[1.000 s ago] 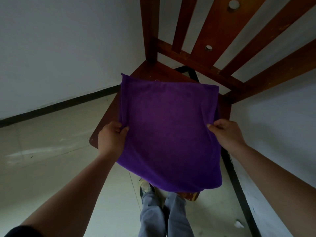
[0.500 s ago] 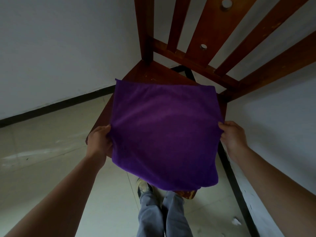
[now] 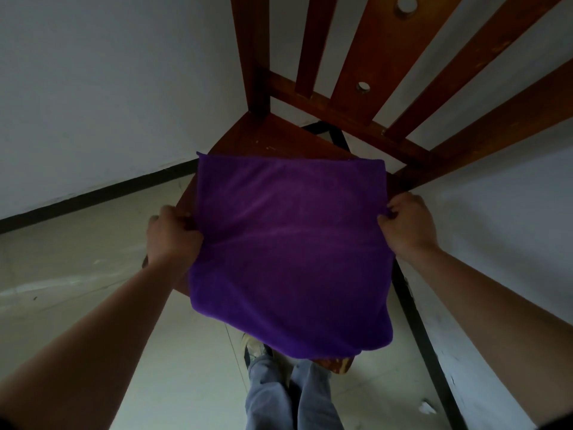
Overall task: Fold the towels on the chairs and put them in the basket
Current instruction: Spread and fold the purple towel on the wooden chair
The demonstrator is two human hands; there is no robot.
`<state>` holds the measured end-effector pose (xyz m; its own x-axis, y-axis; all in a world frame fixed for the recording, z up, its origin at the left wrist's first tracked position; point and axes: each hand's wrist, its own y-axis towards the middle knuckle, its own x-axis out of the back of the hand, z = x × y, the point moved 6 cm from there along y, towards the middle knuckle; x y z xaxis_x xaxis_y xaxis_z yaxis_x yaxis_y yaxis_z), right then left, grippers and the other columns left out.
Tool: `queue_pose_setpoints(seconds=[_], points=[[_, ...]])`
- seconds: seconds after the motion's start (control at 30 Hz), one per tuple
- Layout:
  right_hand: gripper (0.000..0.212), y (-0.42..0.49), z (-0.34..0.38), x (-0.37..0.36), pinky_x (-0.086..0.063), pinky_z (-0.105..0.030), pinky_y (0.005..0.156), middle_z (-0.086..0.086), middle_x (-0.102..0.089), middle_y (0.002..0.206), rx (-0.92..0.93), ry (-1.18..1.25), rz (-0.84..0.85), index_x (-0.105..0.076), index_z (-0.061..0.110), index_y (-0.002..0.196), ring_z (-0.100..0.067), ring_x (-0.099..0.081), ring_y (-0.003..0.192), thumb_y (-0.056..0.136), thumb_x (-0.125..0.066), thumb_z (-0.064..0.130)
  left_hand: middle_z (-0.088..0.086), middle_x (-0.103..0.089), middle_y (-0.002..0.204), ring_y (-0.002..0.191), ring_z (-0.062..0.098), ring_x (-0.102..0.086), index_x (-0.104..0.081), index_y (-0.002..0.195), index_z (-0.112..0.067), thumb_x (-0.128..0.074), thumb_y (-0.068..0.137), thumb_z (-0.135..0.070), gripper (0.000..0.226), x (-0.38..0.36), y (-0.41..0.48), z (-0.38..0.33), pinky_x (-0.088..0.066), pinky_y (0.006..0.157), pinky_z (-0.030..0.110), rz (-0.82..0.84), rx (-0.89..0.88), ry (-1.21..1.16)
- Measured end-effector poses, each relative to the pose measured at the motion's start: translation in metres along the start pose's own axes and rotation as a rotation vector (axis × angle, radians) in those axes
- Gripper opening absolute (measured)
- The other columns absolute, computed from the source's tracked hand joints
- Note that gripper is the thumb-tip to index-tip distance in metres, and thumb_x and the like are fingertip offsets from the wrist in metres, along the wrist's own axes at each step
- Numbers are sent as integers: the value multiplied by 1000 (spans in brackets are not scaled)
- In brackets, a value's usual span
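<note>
A purple towel (image 3: 291, 249) lies spread flat over the seat of a brown wooden chair (image 3: 279, 135), its near edge hanging past the seat's front. My left hand (image 3: 172, 235) grips the towel's left edge about halfway along. My right hand (image 3: 409, 225) pinches the right edge at the same height. The towel covers most of the seat; only the back strip and a front corner (image 3: 336, 366) of the seat show. No basket is in view.
The chair stands in a room corner, with white walls on the left (image 3: 108, 103) and right (image 3: 496, 243) and a dark skirting strip (image 3: 93, 193). Its slatted backrest (image 3: 387, 72) rises beyond the towel. My legs and a shoe (image 3: 254, 346) stand on the pale floor below.
My hands have moved apart to the towel's two side edges, and the towel has been pulled flatter and squarer over the seat, its far edge now nearer me.
</note>
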<state>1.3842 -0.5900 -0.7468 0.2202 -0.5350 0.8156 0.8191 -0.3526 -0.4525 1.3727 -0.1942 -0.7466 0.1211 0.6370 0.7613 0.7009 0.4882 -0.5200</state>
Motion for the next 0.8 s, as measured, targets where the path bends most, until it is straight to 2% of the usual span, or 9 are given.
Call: queue_pose_setpoints(seconds=[0.13,0.23,0.33,0.37,0.43,0.5,0.63,0.7,0.8], points=[[38,29,24,1,-46,-30,80,-15,-56,127,-51,160,-35,-48,4,129,-29,-58,110,96,-53,21,11,-60,121,107,29,-59,-52,127,-12,-70,76,-16,55,-3,25,-36,-51,92,43,-30,2,-186],[43,43,23,-5,-52,-32,80,-14,-59,124,-234,364,-26,-47,2,132,-29,-60,109,94,-57,21,9,-65,115,100,28,-64,-58,122,-12,-71,78,-28,49,-9,43,-51,-54,88,40,0,74,-377],[7,47,21,-18,-45,-17,43,-5,-61,77,-311,554,61,-59,9,84,-11,-61,55,91,-59,13,8,-64,80,54,12,-62,-62,105,-10,-69,84,-19,24,-21,49,-54,-50,51,22,59,119,-507],[16,46,20,-21,-41,-14,37,-4,-58,68,-336,587,93,-57,11,75,-5,-55,40,91,-59,12,5,-60,70,38,5,-54,-59,94,-12,-66,87,-15,11,-25,51,-54,-42,39,16,74,138,-533],[18,46,19,-23,-41,-14,35,-3,-59,63,-371,616,114,-58,10,74,-1,-50,30,92,-58,11,4,-59,60,25,1,-46,-53,82,-15,-62,90,-12,13,-28,52,-55,-35,30,11,79,161,-573],[9,48,19,-22,-45,-14,38,-4,-65,66,-380,662,73,-62,5,90,-2,-58,37,93,-56,11,5,-63,62,29,1,-53,-53,87,-12,-57,92,-8,8,-22,54,-60,-42,33,12,52,145,-643],[25,52,25,-21,-58,-20,65,-9,-73,90,-354,963,-5,-56,1,117,-13,-72,72,92,-57,5,13,-69,85,58,9,-67,-56,83,-15,-58,91,-5,13,-6,62,-79,-55,52,20,5,18,-703],[30,53,32,-23,-57,-21,73,-12,-70,109,-339,1112,42,-56,1,122,-13,-71,86,92,-57,4,7,-69,89,70,10,-66,-61,103,-13,-62,90,-9,14,-5,64,-91,-56,62,22,45,-36,-712],[42,49,36,-24,-57,-24,81,-13,-66,118,-340,1260,82,-48,6,134,-16,-69,99,92,-56,1,-1,-68,98,89,11,-66,-47,136,-21,-69,86,-15,55,-10,57,-92,-55,78,28,124,-66,-658]])
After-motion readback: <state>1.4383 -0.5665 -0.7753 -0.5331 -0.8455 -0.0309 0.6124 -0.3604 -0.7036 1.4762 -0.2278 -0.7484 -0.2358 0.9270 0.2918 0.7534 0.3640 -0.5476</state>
